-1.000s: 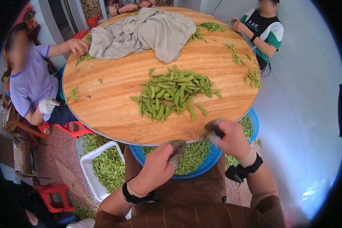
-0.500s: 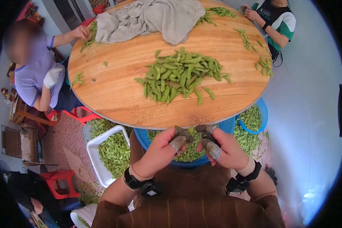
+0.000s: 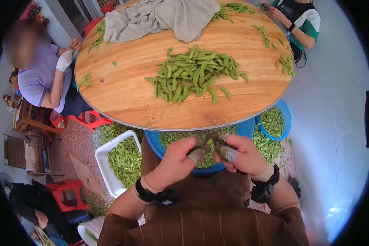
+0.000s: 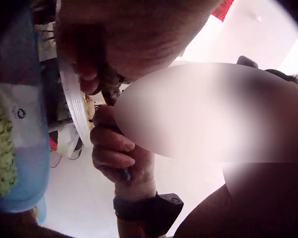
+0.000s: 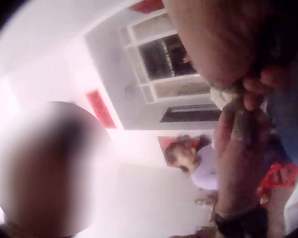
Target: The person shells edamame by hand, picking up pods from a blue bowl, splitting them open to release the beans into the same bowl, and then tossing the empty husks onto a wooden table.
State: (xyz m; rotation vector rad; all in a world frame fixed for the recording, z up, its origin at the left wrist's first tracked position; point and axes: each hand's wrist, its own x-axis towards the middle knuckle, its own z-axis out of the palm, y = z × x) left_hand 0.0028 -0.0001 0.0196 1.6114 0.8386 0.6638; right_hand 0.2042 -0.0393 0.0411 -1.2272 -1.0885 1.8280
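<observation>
In the head view my left hand [image 3: 173,162] and right hand [image 3: 248,158] meet just below the table's near edge. Between their fingertips they pinch a green soybean pod [image 3: 210,142], mostly hidden by fingers. Worn grey wraps cover several fingers and thumbs. Under the hands stands a blue basin [image 3: 153,141] holding shelled green beans [image 3: 178,137]. A heap of soybean pods [image 3: 192,74] lies on the round wooden table [image 3: 123,90] ahead. In the left wrist view, the right hand [image 4: 114,153] shows curled fingers; the pod is hidden there.
A white tub [image 3: 106,170] of green pieces stands on the floor at left, a smaller blue basin [image 3: 285,119] at right. A grey cloth [image 3: 164,18] lies across the table's far side. People sit left and right; a red stool [image 3: 67,194] is at lower left.
My hands were apart, the right one by the table edge; they came together over the basin with a pod between them. The person at left drew both hands together.
</observation>
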